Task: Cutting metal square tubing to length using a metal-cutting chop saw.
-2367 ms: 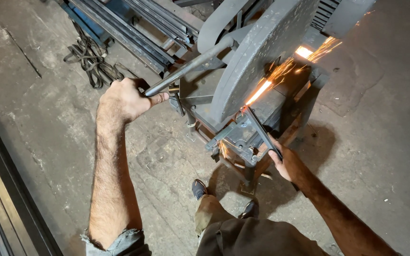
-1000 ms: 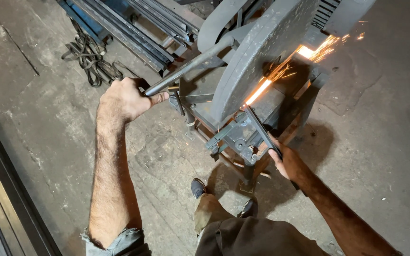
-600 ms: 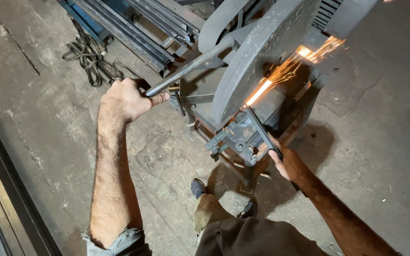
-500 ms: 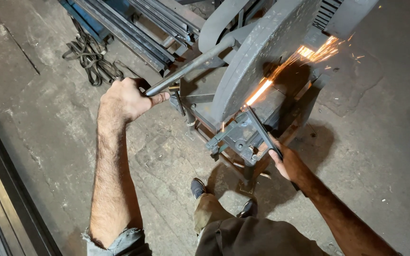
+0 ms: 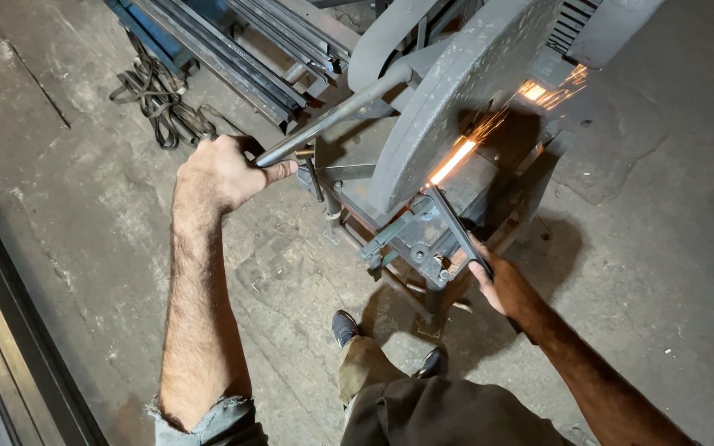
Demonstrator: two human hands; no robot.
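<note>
Rough grey concrete floor (image 5: pixel 68 206) fills most of what I see, stained and scuffed, with no package, label or sign that I can pick out anywhere. At the middle stands the chop saw (image 5: pixel 456 107) on its low stand, its big grey guard tilted down over a thin metal bar (image 5: pixel 456 227), and orange sparks (image 5: pixel 456 157) spray where the blade meets that bar. My left hand (image 5: pixel 225 169) is closed tight around the end of the saw's long lever handle (image 5: pixel 332 116). My right hand (image 5: pixel 502 285) grips the near end of the bar, just beside the clamp at the front edge of the saw's bed (its fingers are partly tucked under, so I see mostly knuckles). The blade itself is hidden by the guard, and the motor housing is cut off at the top edge. Below the stand I see my dark shoes (image 5: pixel 345 326) and trousers. Toward the far left of the floor lie a bundle of long steel sections (image 5: pixel 233 49) and a tangle of dark straps (image 5: pixel 159 99). A dark frame (image 5: pixel 10 330) runs along the left edge.
</note>
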